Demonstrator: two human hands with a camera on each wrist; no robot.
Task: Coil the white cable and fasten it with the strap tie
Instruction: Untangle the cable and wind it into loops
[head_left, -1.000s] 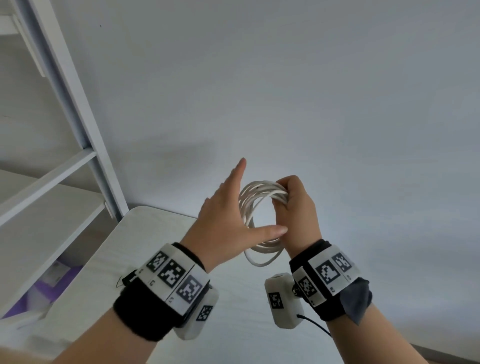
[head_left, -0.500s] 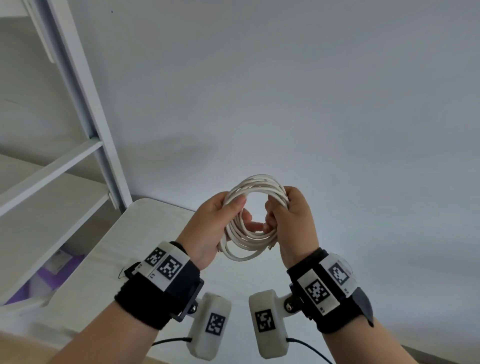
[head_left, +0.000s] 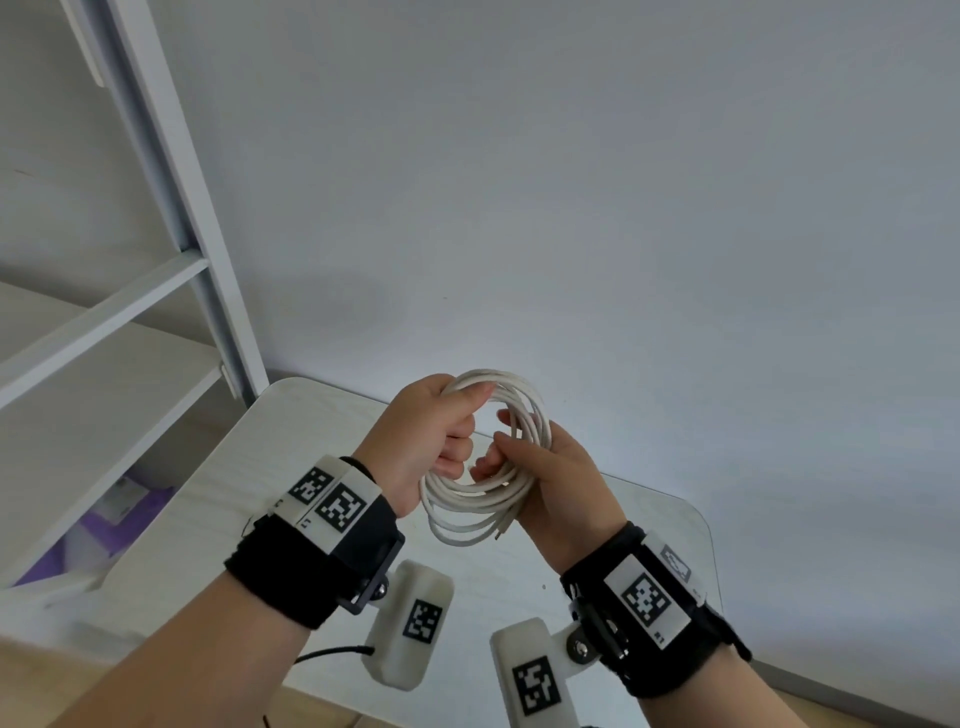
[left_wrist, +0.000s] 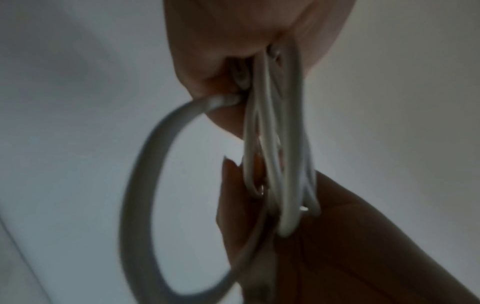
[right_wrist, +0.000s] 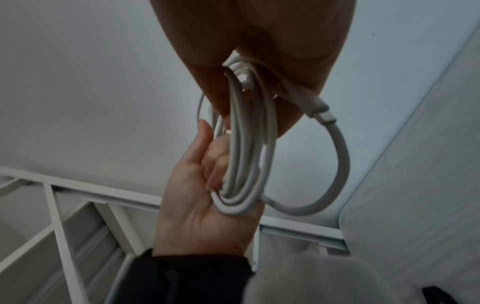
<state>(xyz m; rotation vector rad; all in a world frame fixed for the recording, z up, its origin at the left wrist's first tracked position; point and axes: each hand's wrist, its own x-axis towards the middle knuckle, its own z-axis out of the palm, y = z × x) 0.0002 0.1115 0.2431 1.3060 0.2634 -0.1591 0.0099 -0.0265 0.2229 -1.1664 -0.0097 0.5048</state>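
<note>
The white cable (head_left: 470, 527) is wound into a coil of several loops, held upright in the air above the table between both hands. My left hand (head_left: 464, 422) grips the coil's upper left part, with fingers curled through the ring and thumb on top. My right hand (head_left: 497, 442) holds the coil's right side, fingers hooked in from the right. In the right wrist view the cable (right_wrist: 245, 156) runs from my right hand (right_wrist: 259, 51) to my left hand (right_wrist: 207, 197), and a plug end (right_wrist: 322, 112) sticks out with one loose loop. No strap tie shows in any view.
A pale white table (head_left: 311, 441) with rounded corners lies under the hands, pushed against a plain wall. A white shelf frame (head_left: 171, 171) stands to the left, with something purple (head_left: 104, 525) low inside it. Camera units with cords hang under both wrists.
A second ago my left hand was open beside the coil; it has since closed round the coil's upper left. My right hand slid from the top to the right side.
</note>
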